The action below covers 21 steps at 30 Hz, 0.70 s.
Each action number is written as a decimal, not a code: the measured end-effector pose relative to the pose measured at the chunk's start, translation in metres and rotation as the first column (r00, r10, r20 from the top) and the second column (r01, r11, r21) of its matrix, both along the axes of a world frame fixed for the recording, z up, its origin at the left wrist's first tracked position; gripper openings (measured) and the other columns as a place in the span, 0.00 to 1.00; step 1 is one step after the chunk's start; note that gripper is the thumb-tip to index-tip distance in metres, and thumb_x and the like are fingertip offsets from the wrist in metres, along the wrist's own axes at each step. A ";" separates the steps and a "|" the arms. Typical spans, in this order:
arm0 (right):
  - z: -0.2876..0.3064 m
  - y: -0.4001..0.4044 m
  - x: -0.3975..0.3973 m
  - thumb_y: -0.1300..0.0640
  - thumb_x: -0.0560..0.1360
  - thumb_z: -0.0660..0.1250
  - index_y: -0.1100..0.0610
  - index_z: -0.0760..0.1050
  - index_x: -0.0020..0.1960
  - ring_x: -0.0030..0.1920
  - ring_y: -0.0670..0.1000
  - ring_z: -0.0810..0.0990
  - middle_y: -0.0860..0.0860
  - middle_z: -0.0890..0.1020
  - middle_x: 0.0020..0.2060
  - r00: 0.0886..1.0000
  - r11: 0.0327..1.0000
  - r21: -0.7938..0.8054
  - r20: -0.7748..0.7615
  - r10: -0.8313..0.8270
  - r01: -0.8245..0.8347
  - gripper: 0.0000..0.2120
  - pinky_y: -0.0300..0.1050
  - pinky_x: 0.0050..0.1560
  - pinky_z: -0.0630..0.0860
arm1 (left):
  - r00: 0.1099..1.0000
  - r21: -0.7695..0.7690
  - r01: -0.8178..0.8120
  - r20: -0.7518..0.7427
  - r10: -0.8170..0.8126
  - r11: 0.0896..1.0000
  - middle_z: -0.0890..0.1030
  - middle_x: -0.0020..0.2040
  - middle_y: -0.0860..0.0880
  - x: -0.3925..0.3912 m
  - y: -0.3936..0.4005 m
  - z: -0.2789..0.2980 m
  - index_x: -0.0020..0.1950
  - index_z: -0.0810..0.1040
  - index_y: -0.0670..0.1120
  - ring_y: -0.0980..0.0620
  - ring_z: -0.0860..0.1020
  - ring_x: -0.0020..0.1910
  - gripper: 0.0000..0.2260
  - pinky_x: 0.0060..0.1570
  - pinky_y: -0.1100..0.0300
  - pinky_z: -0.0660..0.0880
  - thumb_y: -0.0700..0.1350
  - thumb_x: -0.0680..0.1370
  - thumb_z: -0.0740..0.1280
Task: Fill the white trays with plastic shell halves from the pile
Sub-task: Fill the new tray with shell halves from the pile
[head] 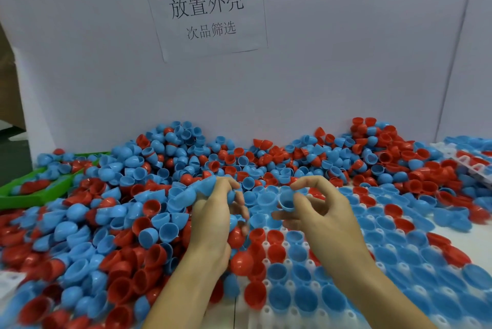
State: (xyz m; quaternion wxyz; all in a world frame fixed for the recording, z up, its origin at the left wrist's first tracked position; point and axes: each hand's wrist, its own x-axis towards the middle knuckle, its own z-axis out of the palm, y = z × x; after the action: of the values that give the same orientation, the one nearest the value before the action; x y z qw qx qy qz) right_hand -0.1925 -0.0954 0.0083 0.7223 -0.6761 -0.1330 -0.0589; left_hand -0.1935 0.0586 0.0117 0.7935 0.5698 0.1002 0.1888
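A big pile of red and blue plastic shell halves covers the table's left and back. A white tray at the lower right has most of its cups filled with blue and red halves. My left hand grips a nested stack of blue halves at the pile's edge, with a red half under its palm. My right hand pinches a single blue half between thumb and fingers, just above the tray's far edge.
A green bin holding some halves sits at the far left. Another white tray lies at the far right under loose halves. A white partition wall with a printed paper sign stands right behind the pile.
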 end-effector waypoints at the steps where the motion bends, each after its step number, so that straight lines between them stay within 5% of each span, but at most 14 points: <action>1: 0.000 0.000 0.000 0.65 0.80 0.61 0.54 0.76 0.48 0.40 0.52 0.87 0.53 0.86 0.38 1.000 0.999 0.039 -0.020 0.008 -0.008 0.09 0.36 0.37 0.80 | 1.000 0.048 0.017 -0.017 -0.016 0.999 0.73 0.30 0.46 0.000 0.000 0.000 0.33 0.76 0.47 0.51 0.70 0.24 0.12 0.22 0.61 0.65 0.40 0.77 0.63; 7: -0.002 0.008 -0.005 0.65 0.79 0.63 0.57 0.73 0.48 0.38 0.54 0.87 0.57 0.86 0.35 0.994 0.996 0.060 -0.082 0.075 -0.070 0.04 0.39 0.35 0.81 | 0.996 0.213 0.090 -0.033 -0.085 0.973 0.73 0.29 0.44 -0.003 -0.008 -0.002 0.35 0.76 0.47 0.48 0.70 0.23 0.10 0.22 0.59 0.67 0.41 0.77 0.64; 12: -0.010 0.014 -0.009 0.62 0.76 0.65 0.51 0.72 0.43 0.38 0.65 0.84 0.57 0.84 0.32 0.999 0.980 -0.194 -0.002 0.042 -0.041 0.07 0.65 0.39 0.79 | 0.999 0.287 -0.036 0.001 0.037 0.957 0.73 0.34 0.44 0.000 -0.011 -0.004 0.34 0.77 0.50 0.43 0.70 0.34 0.13 0.35 0.48 0.68 0.40 0.77 0.64; 17: -0.013 0.017 -0.012 0.62 0.74 0.69 0.48 0.73 0.38 0.26 0.49 0.75 0.52 0.81 0.28 0.989 0.922 -0.383 0.100 0.108 -0.062 0.11 0.42 0.28 0.75 | 0.997 0.354 -0.083 0.033 0.076 0.932 0.76 0.30 0.50 0.001 -0.009 -0.003 0.33 0.77 0.48 0.51 0.74 0.32 0.14 0.35 0.52 0.72 0.39 0.78 0.63; 21: -0.013 0.015 -0.012 0.63 0.73 0.69 0.47 0.73 0.38 0.34 0.48 0.79 0.45 0.81 0.34 0.954 0.846 -0.533 0.260 0.149 0.013 0.13 0.44 0.38 0.79 | 0.997 0.364 -0.074 0.035 0.066 0.929 0.74 0.29 0.51 0.003 -0.008 -0.008 0.36 0.77 0.45 0.54 0.72 0.30 0.11 0.31 0.60 0.71 0.39 0.78 0.63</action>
State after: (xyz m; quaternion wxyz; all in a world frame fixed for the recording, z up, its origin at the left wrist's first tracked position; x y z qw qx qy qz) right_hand -0.2046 -0.0805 -0.0048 0.4824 -0.8270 -0.2732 -0.0932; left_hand -0.1900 0.0509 0.0035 0.6678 0.7011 0.0749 0.2386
